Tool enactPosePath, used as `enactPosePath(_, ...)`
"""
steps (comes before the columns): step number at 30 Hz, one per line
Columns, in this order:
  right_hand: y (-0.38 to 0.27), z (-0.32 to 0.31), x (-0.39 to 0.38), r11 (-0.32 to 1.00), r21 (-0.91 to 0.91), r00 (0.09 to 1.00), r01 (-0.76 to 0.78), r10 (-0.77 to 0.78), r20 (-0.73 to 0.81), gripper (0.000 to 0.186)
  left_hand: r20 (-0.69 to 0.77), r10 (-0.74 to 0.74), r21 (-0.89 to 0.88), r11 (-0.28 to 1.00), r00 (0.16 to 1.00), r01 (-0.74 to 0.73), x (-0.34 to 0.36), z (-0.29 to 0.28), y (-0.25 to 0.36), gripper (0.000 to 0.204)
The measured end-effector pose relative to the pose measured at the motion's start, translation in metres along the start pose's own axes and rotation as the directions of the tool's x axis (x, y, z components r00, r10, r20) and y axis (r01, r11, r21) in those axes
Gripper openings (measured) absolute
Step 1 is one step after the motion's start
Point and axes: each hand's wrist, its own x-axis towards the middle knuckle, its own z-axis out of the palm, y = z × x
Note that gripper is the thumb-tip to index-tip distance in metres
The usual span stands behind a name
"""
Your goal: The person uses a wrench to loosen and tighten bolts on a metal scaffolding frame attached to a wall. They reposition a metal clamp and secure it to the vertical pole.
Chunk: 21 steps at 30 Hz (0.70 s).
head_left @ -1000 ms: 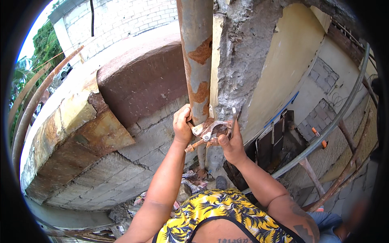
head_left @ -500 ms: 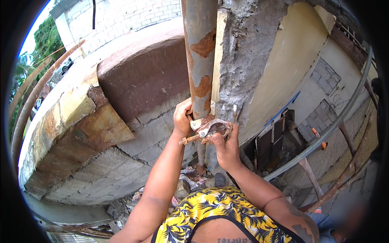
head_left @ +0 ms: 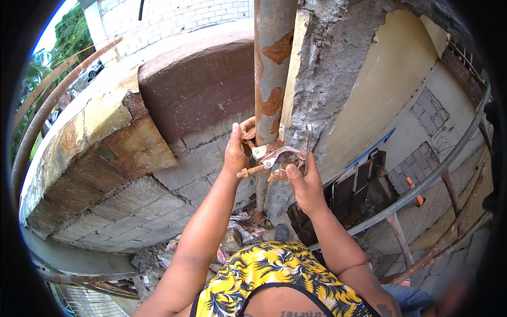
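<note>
A rusty scaffold clamp (head_left: pixel 274 158) is fitted around an upright steel pipe (head_left: pixel 272 71), which is grey with brown rust patches. Its open jaw faces me, and a threaded bolt with a nut (head_left: pixel 251 171) sticks out to the left. My left hand (head_left: pixel 237 148) is at the clamp's left side, thumb raised and fingers curled around a rusty bolt end (head_left: pixel 249 134) beside the pipe. On the other side my right hand (head_left: pixel 308 182) grips the jaw's edge. A slim metal tool (head_left: pixel 309 138), perhaps a wrench, stands up from that hand; its lower end is hidden.
Behind the pipe rises a rough concrete column (head_left: pixel 330 68). A block wall (head_left: pixel 195 158) with a rusted metal sheet (head_left: pixel 134 132) runs along the left. A curved metal rail (head_left: pixel 422 185) passes on the right. Rubble (head_left: pixel 232 238) lies below, and a blurred person is at lower right.
The whole view has shifted, so pipe and hands sit farther right. My left thumb has lifted, with the fingers now at the rusty bolt end. My right hand keeps its hold.
</note>
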Motion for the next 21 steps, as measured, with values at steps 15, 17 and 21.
enactPosePath(15,-0.011,-0.044,-0.011,0.998,0.014,0.998,-0.068,0.068,-0.002,0.053,-0.216,0.072,0.373,0.928,0.974,0.014,-0.063,-0.008,0.024,0.061)
enactPosePath(17,-0.012,-0.043,-0.016,0.975,-0.213,0.992,0.066,-0.086,-0.088,0.046,-0.223,0.213,0.455,0.886,0.951,-0.091,-0.065,-0.003,0.034,0.056)
enactPosePath(21,-0.027,-0.039,-0.029,0.684,-0.689,0.932,0.24,-0.361,-0.033,0.041,-0.031,0.495,0.677,0.65,0.869,-0.345,-0.104,0.019,0.057,0.056)
